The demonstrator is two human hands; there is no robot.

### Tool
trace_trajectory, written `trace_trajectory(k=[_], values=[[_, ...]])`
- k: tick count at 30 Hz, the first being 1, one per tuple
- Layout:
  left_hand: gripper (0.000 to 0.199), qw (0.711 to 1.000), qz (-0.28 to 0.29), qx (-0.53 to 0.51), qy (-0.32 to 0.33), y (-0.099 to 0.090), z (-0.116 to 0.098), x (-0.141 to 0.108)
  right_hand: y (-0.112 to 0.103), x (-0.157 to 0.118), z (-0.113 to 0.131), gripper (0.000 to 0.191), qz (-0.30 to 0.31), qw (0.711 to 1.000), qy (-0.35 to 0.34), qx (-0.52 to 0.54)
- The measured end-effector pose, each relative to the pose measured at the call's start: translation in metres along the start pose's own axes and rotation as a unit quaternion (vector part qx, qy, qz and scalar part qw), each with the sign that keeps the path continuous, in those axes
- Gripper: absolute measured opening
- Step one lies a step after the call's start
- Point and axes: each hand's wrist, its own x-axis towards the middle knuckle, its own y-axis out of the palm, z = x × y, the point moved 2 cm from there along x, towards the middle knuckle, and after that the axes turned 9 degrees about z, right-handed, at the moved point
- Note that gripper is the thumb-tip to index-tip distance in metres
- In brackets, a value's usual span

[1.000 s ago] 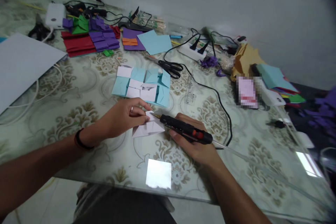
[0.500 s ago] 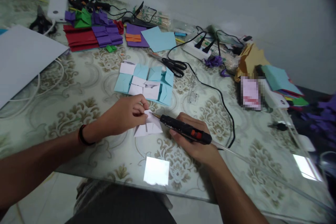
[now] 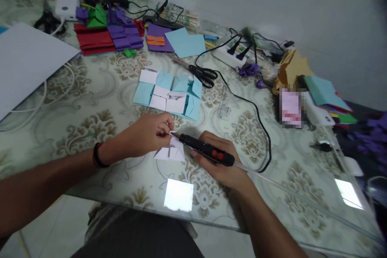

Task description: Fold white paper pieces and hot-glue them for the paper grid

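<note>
My left hand pinches the upper edge of a small white folded paper piece, which lies on the table. In my right hand is a black hot glue gun with red marks, a clear glue stick running out of its back end. The gun's nozzle touches or nearly touches the paper beside my left fingertips; exactly which, I cannot tell. Just beyond lies a panel of light-blue and white folded paper pieces.
Behind the panel lie black scissors, light-blue sheets and red and purple folded papers. A white power strip stands at the back, its black cord curving down right. A large white sheet covers the left side.
The glue gun has moved slightly left, its nozzle now close against my left fingertips. The top of the white paper is lifted or folded more. The view has shifted slightly.
</note>
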Motion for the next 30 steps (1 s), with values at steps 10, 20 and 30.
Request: trace_trajectory(k=[10, 20, 30], values=[[0.012, 1.0, 0.008, -0.006, -0.004, 0.0004, 0.0007, 0.0, -0.0001, -0.0003, 0.0003, 0.027, 0.0, 1.0, 0.01, -0.003], [0.012, 1.0, 0.007, 0.001, -0.002, 0.0002, -0.0006, -0.0005, 0.0003, -0.0018, -0.002, 0.03, -0.006, 1.0, 0.022, -0.001], [0.012, 1.0, 0.004, -0.009, -0.002, -0.0013, 0.0003, -0.0003, -0.0014, -0.0016, -0.0002, 0.034, -0.018, 0.999, 0.038, -0.003]])
